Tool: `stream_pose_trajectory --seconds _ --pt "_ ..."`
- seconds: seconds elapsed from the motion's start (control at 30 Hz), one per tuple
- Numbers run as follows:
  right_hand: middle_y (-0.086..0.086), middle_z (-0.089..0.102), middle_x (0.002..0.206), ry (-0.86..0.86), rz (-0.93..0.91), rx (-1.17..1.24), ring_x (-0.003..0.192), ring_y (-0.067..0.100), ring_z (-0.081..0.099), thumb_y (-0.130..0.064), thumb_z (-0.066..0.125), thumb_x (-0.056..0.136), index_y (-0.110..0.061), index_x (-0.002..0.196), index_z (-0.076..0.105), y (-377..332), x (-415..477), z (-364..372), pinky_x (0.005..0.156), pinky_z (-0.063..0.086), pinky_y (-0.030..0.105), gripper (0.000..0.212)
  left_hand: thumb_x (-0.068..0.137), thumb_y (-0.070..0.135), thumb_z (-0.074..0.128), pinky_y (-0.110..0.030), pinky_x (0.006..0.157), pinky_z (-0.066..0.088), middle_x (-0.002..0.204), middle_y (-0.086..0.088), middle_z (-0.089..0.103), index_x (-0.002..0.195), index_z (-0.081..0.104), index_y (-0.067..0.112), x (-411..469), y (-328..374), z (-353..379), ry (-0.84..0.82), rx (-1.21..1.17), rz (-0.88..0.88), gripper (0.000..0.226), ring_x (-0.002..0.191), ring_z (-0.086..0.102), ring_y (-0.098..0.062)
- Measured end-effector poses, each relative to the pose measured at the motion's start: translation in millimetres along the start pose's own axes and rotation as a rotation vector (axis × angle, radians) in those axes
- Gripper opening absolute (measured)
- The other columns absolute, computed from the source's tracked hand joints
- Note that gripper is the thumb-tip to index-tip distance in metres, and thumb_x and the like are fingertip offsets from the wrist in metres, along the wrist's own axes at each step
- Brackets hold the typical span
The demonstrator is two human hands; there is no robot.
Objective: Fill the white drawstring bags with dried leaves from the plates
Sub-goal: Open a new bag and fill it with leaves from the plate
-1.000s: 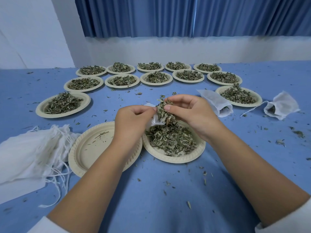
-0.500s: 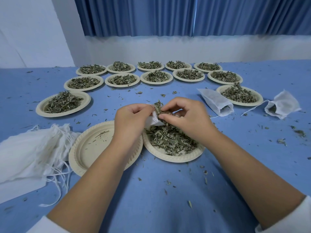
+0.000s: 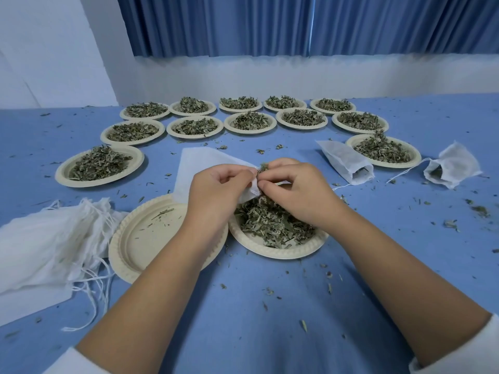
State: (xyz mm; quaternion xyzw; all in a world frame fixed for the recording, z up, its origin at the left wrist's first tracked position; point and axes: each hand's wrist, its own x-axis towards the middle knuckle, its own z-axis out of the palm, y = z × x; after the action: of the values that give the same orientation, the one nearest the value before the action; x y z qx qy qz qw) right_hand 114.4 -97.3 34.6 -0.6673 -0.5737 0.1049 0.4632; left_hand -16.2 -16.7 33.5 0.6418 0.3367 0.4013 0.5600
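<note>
Spreading under everything, the blue table [image 3: 256,319] carries an arc of full plates [image 3: 194,126] from nine o'clock round to two o'clock of the hands. I judge they are laid out that way so each next supply sits within one reach. Between eight and nine o'clock lies the pile of empty bags [image 3: 40,238], strings trailing toward me, on the side of the hand that holds a bag. Nearer in, at eight o'clock, the empty plate [image 3: 145,236] holds only a few scraps, and I take it as used up and set aside.

Just beside it, at six o'clock, is the working plate [image 3: 272,253]. Its dried leaves [image 3: 270,225] are heaped directly below the hands, so spill falls back into it. The white drawstring bag [image 3: 199,163] being filled stretches from the hands toward ten o'clock, flat and looking nearly empty. A near filled bag [image 3: 345,163] and a far filled bag [image 3: 453,168] lie out at three o'clock, clear of the work, mouths toward me.

The left hand [image 3: 216,193] is curled around the bag's mouth, gripping it over the plate. The right hand [image 3: 297,195] pinches a tuft of leaves [image 3: 263,166] right at that mouth. I cannot quite tell whether the tuft is already inside the opening, since the fingers cover it.
</note>
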Motion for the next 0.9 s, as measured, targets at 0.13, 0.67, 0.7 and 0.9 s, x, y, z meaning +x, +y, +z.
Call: stream_pose_trajectory --seconds 0.13,0.67,0.7,0.9 --pt "0.001 0.07 0.094 0.045 0.126 0.218 0.085 0.016 0.069 -0.002 0.072 0.084 -0.027 0.084 0.074 -2 2 -1 0.086 0.055 0.024 0.025 0.085 0.018 0.072 -0.007 0.047 0.04 0.067 0.013 0.071 0.074 0.075 0.023 0 2 0 0.015 -0.044 -0.01 0.013 0.054 0.059 0.006" --pt "0.002 0.075 0.086 -0.137 0.439 0.805 0.075 0.01 0.071 -0.011 0.066 0.091 -0.009 0.094 0.073 4 4 6 0.065 0.055 0.018 0.008 0.088 0.014 0.067 -0.016 0.041 0.041 0.056 0.003 0.06 0.081 0.074 0.013 -2 6 0 -0.11 -0.142 -0.11 0.01 0.041 0.047 -0.006" --pt "0.001 0.075 0.081 -0.103 0.421 0.755 0.07 0.01 0.07 -0.009 0.067 0.09 -0.009 0.092 0.073 4 3 7 0.062 0.055 0.017 0.006 0.088 0.013 0.068 -0.018 0.05 0.049 0.062 0.001 0.067 0.08 0.074 0.013 -4 6 1 -0.088 -0.093 -0.065 0.01 0.051 0.057 -0.007" --pt "-0.007 0.065 0.06 0.118 0.419 0.41 0.05 0.002 0.059 -0.003 0.074 0.081 -0.013 0.085 0.063 9 1 11 0.049 0.047 0.015 0.015 0.087 0.017 0.07 -0.017 0.07 0.051 0.076 0.011 0.073 0.076 0.074 0.024 -13 2 7 -0.127 0.17 0.153 0.014 0.072 0.064 0.0"
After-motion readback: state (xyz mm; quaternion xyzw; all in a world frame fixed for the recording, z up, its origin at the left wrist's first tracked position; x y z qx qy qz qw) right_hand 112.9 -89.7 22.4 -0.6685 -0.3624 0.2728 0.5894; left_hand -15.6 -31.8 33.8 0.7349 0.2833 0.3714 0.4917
